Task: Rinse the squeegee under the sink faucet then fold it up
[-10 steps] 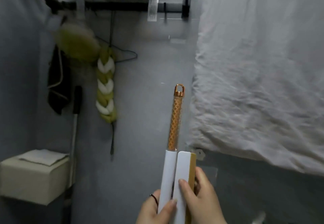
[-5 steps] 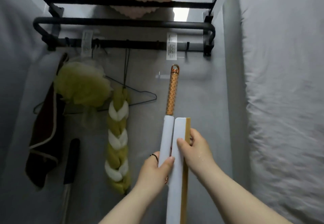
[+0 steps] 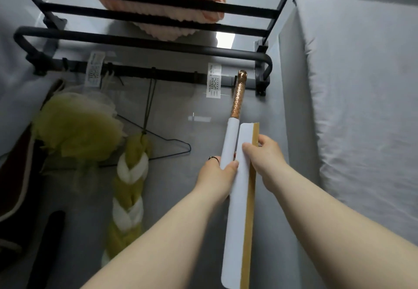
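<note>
Two hands hold the folded squeegee [image 3: 236, 209], its blade flat alongside the handle. The left hand [image 3: 214, 175] has its fingers wrapped round the white handle tube, thumb across the front. The right hand [image 3: 267, 155] has its thumb on the blade's white face, fingers curled behind the gold edge. The long axis runs from near and low up to the far copper end [image 3: 238, 98], which is at the right end of the hook rail [image 3: 172, 77]. Contact with a hook: cannot tell. Fold judged complete; hanging appears next.
</note>
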A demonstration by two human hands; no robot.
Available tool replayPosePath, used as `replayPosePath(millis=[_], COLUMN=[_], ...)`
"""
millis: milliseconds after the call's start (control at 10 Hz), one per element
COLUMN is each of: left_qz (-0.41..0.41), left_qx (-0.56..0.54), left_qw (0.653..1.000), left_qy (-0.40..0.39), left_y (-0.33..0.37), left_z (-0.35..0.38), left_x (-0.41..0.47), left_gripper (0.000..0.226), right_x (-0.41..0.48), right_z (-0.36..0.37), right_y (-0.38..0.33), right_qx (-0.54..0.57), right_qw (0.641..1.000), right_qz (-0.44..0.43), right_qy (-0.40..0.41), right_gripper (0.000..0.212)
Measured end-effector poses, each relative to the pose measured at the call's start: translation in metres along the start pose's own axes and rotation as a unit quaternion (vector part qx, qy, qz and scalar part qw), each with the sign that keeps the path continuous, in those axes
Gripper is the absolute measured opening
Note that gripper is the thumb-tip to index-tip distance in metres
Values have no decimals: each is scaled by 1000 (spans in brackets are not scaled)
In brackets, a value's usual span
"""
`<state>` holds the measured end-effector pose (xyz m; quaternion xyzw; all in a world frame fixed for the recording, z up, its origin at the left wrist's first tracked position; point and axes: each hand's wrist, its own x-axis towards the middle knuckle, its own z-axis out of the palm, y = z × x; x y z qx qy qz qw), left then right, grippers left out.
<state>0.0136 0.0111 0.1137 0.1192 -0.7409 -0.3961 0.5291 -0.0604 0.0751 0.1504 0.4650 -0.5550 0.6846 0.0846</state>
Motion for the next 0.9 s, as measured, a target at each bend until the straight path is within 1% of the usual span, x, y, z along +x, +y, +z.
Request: replayPosePath(millis=[100, 200, 300, 400, 500, 600, 700, 800, 900], left_qz=[-6, 6, 10, 3, -10, -20, -43, -58, -60], left_qx=[-6, 13, 18, 12, 8, 4, 20, 27, 77], left_qw=[1000, 1000, 1000, 999, 1000, 1000, 999, 998, 995], left_qy=[-1, 10, 24, 34, 28, 17, 0, -1, 21], left_y=[4, 0, -5, -9, -11, -14, -20, -24, -19], left_z=[6, 8, 11, 12, 13, 15, 16, 8, -7], left_x=[4, 6, 5, 3, 3, 1, -1, -9, -19], left_gripper=[17, 21, 29, 28, 20, 18, 19, 21, 22], right_x=[6, 7, 7, 8, 9, 10, 8, 1, -10], right_z=[-5, -5, -4, -3, -2, -3, -4, -9, -17], right_y=[-1, 2, 5, 7, 11, 17, 21, 27, 20], right_qx=[-7, -1, 9, -3, -13, -23, -64, -102, -158], right_qw=[1000, 1000, 1000, 1000, 1000, 999, 997, 992, 985], right_qz=[4, -8, -22, -25, -7, 5, 26, 54, 44], right_qy=[-6, -9, -12, -19, -27, -23, -39, -55, -48], right_gripper=[14, 13, 16, 16, 15, 15, 21, 45, 54])
